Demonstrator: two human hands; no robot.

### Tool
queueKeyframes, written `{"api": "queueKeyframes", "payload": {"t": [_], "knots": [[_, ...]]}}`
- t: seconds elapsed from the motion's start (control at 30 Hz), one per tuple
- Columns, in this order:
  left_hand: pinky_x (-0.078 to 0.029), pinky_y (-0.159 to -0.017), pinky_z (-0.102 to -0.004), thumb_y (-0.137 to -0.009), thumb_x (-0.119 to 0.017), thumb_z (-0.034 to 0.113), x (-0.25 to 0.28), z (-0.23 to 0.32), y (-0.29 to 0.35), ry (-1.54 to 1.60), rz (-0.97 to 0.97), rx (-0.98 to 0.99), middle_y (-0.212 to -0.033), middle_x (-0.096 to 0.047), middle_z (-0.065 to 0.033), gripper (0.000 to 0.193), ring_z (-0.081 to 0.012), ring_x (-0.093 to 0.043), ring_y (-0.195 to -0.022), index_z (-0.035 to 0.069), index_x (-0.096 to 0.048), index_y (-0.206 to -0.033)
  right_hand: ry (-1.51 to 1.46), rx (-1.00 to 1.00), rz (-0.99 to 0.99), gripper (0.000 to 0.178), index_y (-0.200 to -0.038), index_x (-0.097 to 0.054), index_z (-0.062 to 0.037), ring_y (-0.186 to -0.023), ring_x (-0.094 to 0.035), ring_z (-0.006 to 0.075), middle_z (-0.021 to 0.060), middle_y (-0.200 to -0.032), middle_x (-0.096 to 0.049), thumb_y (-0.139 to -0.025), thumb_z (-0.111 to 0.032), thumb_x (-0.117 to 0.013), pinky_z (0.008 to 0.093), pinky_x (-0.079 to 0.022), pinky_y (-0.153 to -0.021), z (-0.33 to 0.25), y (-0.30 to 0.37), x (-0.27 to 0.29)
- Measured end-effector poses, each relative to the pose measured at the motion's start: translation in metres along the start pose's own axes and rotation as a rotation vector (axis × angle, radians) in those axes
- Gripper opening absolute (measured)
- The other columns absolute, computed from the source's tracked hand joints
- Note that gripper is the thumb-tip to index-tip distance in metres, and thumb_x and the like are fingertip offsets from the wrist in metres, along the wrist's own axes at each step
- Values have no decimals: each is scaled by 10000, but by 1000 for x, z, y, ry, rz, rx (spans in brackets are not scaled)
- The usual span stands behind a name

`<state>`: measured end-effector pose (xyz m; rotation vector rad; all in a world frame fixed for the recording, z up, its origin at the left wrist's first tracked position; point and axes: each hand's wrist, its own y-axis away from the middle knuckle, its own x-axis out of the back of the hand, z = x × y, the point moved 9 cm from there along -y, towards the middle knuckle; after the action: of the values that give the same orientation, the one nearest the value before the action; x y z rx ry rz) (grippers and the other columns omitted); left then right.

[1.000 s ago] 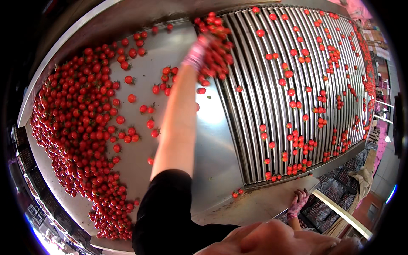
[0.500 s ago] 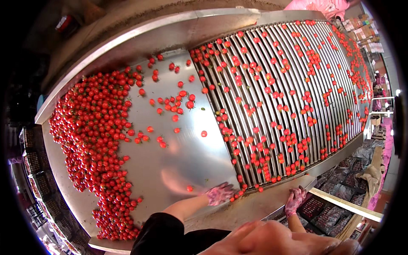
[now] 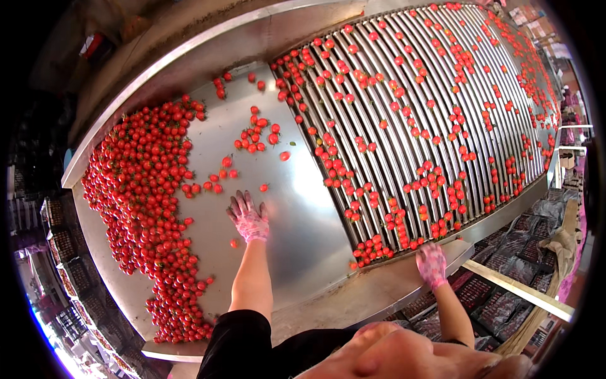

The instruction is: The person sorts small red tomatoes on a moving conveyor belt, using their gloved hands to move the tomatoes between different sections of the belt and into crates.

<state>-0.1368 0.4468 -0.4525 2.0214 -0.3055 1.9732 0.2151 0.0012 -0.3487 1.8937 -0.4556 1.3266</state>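
Note:
My left hand (image 3: 250, 218), in a pink patterned glove with dark-stained fingertips, is open over the smooth metal tray (image 3: 297, 246). Its spread fingers hold nothing and point toward a few loose cherry tomatoes (image 3: 218, 188). One single tomato (image 3: 234, 242) lies just left of the wrist. Gloved the same way, my right hand (image 3: 432, 265) rests at the near metal rim of the roller conveyor (image 3: 404, 151). Its fingers look stretched out beside tomatoes on the rollers, with nothing seen in them. A large heap of red cherry tomatoes (image 3: 151, 183) covers the tray's left side.
A raised metal wall (image 3: 208, 57) runs along the far side. Tomatoes lie scattered over the rollers and gather at the far right end (image 3: 536, 82). Black crates (image 3: 492, 303) under plastic stand at the near right, by a pale beam (image 3: 517, 292). More crates stack at left.
My left hand has swung left and farther out across the tray, away from the roller edge. My right hand has shifted slightly up to the rim. Several tomatoes have moved onto or along the rollers.

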Motion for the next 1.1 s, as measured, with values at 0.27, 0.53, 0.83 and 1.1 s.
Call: {"api": "queueKeyframes", "payload": {"t": [0.27, 0.53, 0.83, 1.1], "knots": [[-216, -1156, -564, -913, -546, 410, -5, -3, -6, -25, 1, -6, -1521, -352, -127, 632, -351, -299, -1417, 81, -423, -1439, 213, 292, 464, 526, -1339, -505, -115, -1338, -401, 403, 128, -1497, -382, -842, -123, -681, 515, -347, -1140, -80, -234, 25], [-229, -1144, -580, -883, -589, 366, -1, -5, -6, 5, -30, 3, -1518, -337, -136, 639, -368, -298, -1409, 81, -419, -1429, 175, 422, 706, 469, -1317, -561, -116, -1196, -543, 324, 106, -1363, -537, -867, -177, -679, 427, -461, -1022, -217, -415, 82], [-259, -1126, -591, -863, -619, 366, 0, -5, -13, 55, -1, 14, -1504, -359, -146, 629, -374, -332, -1389, 80, -452, -1397, 261, 924, 39, 139, -977, -661, -84, -895, -657, 278, 104, -973, -599, -922, -132, -543, 408, -548, -756, -365, -335, -106], [-272, -1114, -599, -837, -642, 358, -2, -10, -10, 70, 15, 23, -1487, -387, -152, 628, -389, -343, -1381, 66, -481, -1369, 192, 418, 549, 218, -1117, -654, -105, -897, -635, 226, 127, -1164, -618, -918, -144, -577, 370, -519, -741, -281, -445, 21]]}}
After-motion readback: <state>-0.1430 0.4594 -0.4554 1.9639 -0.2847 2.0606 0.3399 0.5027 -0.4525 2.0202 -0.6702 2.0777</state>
